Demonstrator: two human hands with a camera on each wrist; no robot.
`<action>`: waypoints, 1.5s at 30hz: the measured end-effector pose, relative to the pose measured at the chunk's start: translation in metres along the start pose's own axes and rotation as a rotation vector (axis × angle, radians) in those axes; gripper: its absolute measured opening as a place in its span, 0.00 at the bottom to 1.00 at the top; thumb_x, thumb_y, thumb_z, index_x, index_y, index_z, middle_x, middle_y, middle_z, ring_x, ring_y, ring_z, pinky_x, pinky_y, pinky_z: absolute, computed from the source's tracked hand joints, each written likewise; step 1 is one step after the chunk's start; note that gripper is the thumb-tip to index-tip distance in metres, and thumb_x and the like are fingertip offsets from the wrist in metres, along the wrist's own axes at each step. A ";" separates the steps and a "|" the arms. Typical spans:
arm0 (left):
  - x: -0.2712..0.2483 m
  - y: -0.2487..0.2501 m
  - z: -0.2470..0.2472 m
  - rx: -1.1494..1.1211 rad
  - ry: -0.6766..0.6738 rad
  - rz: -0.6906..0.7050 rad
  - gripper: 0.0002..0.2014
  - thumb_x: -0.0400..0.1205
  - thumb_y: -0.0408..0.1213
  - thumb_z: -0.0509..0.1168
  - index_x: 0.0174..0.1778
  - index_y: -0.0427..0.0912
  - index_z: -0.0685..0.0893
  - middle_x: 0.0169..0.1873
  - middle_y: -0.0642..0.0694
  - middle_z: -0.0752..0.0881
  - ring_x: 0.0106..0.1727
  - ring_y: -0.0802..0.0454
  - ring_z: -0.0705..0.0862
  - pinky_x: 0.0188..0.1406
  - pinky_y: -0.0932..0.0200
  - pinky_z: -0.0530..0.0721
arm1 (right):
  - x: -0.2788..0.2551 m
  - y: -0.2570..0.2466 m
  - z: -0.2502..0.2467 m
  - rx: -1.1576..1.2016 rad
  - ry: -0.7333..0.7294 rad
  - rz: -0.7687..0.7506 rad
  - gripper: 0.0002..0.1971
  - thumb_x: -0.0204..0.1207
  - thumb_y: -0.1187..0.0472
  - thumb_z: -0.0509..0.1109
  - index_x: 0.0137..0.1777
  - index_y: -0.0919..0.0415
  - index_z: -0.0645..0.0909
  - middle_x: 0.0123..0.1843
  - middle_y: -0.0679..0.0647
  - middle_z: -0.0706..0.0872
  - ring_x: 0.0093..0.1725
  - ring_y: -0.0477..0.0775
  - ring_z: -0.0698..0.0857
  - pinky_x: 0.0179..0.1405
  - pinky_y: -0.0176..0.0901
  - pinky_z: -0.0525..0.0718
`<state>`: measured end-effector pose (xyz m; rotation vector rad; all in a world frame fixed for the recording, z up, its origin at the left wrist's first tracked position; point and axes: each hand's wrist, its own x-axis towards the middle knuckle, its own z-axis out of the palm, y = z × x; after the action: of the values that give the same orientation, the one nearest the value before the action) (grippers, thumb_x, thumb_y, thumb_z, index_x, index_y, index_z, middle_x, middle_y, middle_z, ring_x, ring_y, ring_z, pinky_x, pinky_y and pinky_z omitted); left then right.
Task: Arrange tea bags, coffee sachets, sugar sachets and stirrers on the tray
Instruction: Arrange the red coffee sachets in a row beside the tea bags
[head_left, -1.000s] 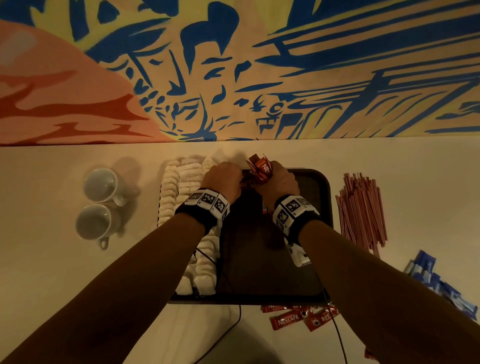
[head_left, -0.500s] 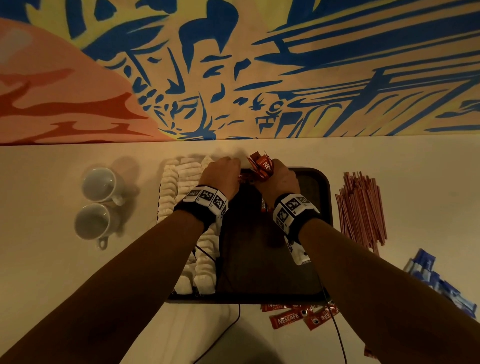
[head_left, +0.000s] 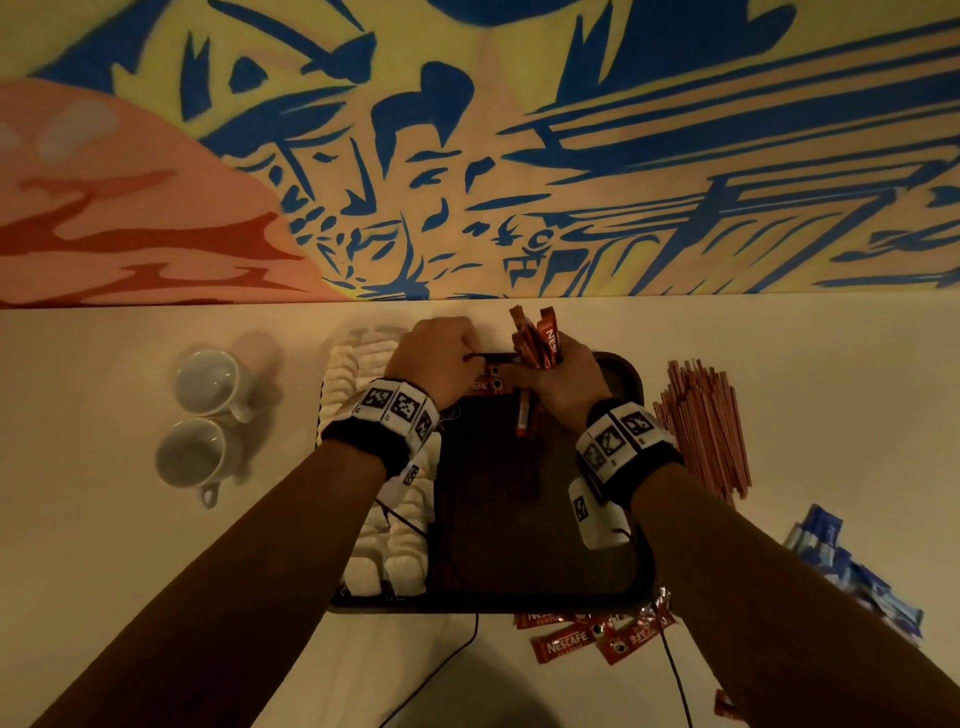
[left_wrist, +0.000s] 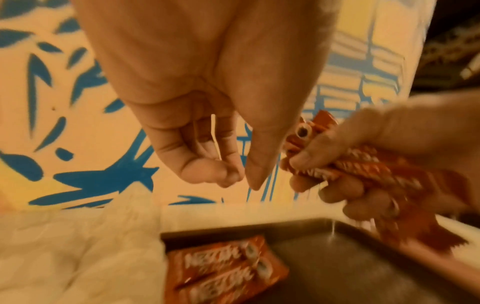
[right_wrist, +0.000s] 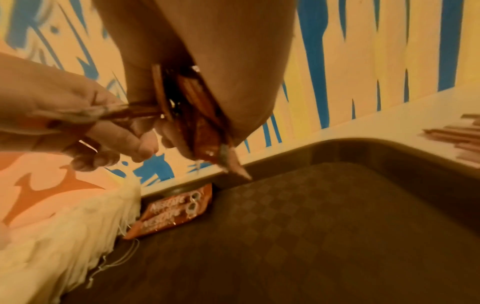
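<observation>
The coffee sachets are going down now. The right hand (head_left: 563, 382) clamps a bundle of coffee sachets (head_left: 535, 338) above the tray (head_left: 631, 374); beside it, the left hand (head_left: 441, 358) seems to pinch one sachet from the bundle, though blur hides the contact. Two laid sachets (left_wrist: 228, 267) lie below the hands, touching the tea bags (head_left: 353, 364). Next, likely lay the pinched one alongside them.

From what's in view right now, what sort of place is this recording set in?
Probably a café or hotel refreshment counter, though that is a guess. A serving tray sits on a pale counter below a painted mural, with two white cups, a heap of stirrers and Nescafé coffee sachets nearby.
</observation>
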<state>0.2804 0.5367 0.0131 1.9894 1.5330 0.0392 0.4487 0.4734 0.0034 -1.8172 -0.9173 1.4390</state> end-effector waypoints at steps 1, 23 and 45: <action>-0.007 0.004 -0.006 -0.103 0.022 -0.004 0.05 0.81 0.39 0.72 0.50 0.46 0.89 0.48 0.49 0.89 0.52 0.51 0.86 0.51 0.56 0.82 | -0.008 -0.004 -0.002 0.038 -0.035 0.002 0.18 0.74 0.61 0.82 0.63 0.59 0.84 0.53 0.49 0.91 0.52 0.46 0.89 0.51 0.36 0.86; -0.189 0.035 -0.073 -1.042 0.111 0.115 0.04 0.84 0.29 0.70 0.52 0.40 0.87 0.40 0.48 0.92 0.41 0.49 0.90 0.40 0.57 0.89 | -0.193 -0.027 -0.004 0.150 -0.387 -0.017 0.12 0.79 0.70 0.73 0.61 0.63 0.83 0.40 0.53 0.87 0.32 0.48 0.85 0.29 0.39 0.83; -0.243 0.032 -0.031 -0.829 -0.213 0.094 0.14 0.82 0.37 0.74 0.62 0.41 0.86 0.54 0.44 0.90 0.50 0.54 0.91 0.45 0.60 0.90 | -0.255 0.004 0.017 0.458 0.008 0.035 0.14 0.74 0.62 0.80 0.58 0.64 0.88 0.53 0.62 0.94 0.52 0.62 0.94 0.62 0.62 0.88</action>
<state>0.2171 0.3319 0.1353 1.3389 1.0369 0.4166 0.3918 0.2606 0.1332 -1.4987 -0.4979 1.5141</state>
